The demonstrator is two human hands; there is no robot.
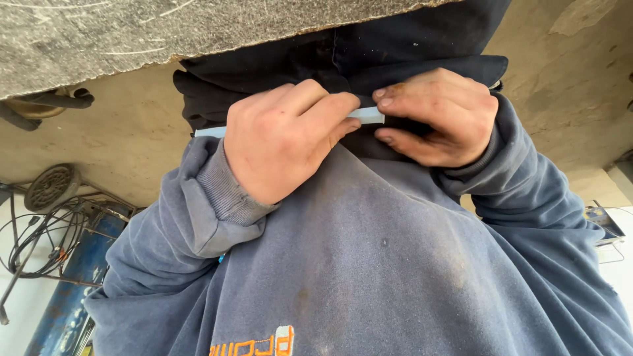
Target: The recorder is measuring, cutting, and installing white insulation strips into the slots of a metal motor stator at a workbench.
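Head view, looking down the person's own body. The left hand [283,138] is wrapped around a thin pale-blue strip [366,115], fingers together and curled over it, knuckles toward the camera. The right hand [438,115] pinches the strip's right end between thumb and fingertips, the other fingers folded in. The strip lies level across the waist, against the dark trousers [369,46]; its left end shows past the left wrist, and its middle is hidden under the left hand. Both hands sit just above the hem of a grey-blue sweatshirt [369,264] that fills the near part of the scene. A grey slab [132,33] spans the far left. A blue cylinder [79,277], black cables [39,244] and a small wheel [51,186] stand at the left edge.
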